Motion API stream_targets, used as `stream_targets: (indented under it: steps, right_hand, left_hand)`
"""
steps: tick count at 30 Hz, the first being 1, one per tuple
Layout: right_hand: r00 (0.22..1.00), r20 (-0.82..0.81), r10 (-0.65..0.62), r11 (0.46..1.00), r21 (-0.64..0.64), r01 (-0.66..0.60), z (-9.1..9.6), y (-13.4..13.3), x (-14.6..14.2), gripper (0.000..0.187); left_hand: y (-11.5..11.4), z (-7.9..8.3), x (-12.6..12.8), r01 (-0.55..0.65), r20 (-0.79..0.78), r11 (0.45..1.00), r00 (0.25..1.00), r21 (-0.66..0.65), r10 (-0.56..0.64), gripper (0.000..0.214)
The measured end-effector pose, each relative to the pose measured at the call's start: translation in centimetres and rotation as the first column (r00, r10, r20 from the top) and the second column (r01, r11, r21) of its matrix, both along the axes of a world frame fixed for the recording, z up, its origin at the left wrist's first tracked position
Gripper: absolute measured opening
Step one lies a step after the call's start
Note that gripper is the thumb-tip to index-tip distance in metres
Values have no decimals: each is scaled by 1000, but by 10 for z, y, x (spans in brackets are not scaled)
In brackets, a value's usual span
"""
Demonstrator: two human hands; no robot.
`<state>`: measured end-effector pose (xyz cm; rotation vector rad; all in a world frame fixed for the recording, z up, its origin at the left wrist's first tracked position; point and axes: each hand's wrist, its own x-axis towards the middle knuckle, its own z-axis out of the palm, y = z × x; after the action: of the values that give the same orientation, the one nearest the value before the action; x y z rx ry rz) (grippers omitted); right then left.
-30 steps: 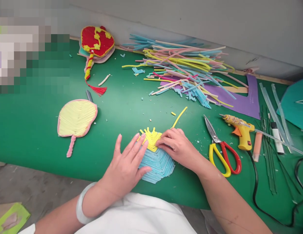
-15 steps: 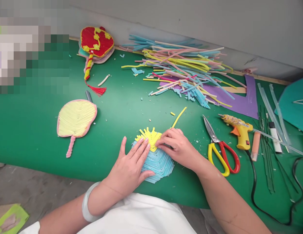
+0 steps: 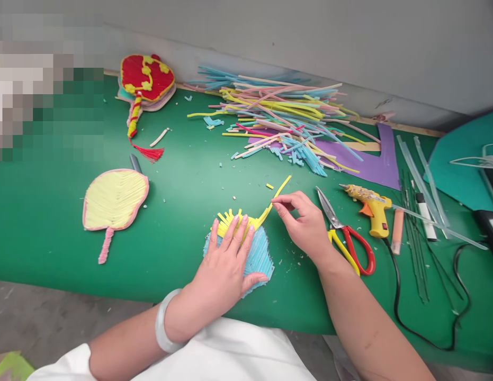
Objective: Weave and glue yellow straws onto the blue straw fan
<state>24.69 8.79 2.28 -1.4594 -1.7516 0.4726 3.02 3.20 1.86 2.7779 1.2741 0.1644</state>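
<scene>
My left hand lies flat, fingers spread, over a blue piece made of pipe cleaners laid side by side, pressing it to the table. Short yellow pipe cleaner lengths fan out along its top, partly covered by my fingers. To the right, my right hand pinches a longer yellow pipe cleaner with thumb and forefinger. That strand slants up and right from the yellow fan's edge, and its free end points away from me. Where it meets the fan, the join is hard to make out.
Scissors lie just right of my right hand, beside a yellow glue gun with a black cord. Loose pipe cleaners are heaped at the back. A pale yellow fan and a red fan lie on the left.
My right hand has drawn back from the fan's middle, up and right along the yellow strand. My left hand has slid up over the yellow lengths. The camera view has shifted.
</scene>
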Motion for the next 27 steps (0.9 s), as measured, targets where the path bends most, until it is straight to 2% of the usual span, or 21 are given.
stream_targets:
  steps: [8, 14, 19, 21, 23, 27]
  right_hand:
    - [1000, 5, 30, 999, 28, -31, -1, -1, -2, 10]
    - [1000, 19, 23, 998, 53, -24, -3, -1, -1, 9]
    - [999, 41, 24, 994, 104, -28, -4, -1, -2, 11]
    - [998, 52, 28, 993, 116, -34, -3, -1, -2, 12]
    - [998, 51, 28, 992, 125, -34, -3, -1, -3, 12]
    - [999, 44, 3, 993, 120, -8, -4, -1, -2, 13]
  left_hand:
    - [3, -10, 0, 30, -40, 1000, 999, 3, -30, 89]
    - [-6, -4, -2, 26, 4, 999, 1000, 33, -26, 88]
    - [-17, 3, -6, 218, 35, 973, 975, 81, -222, 85]
    - [-19, 5, -8, 236, 86, 966, 966, 108, -245, 74]
    - [-18, 6, -11, 198, 184, 971, 958, 137, -221, 53]
    - [-14, 10, -20, -18, 433, 982, 899, 190, -67, 13]
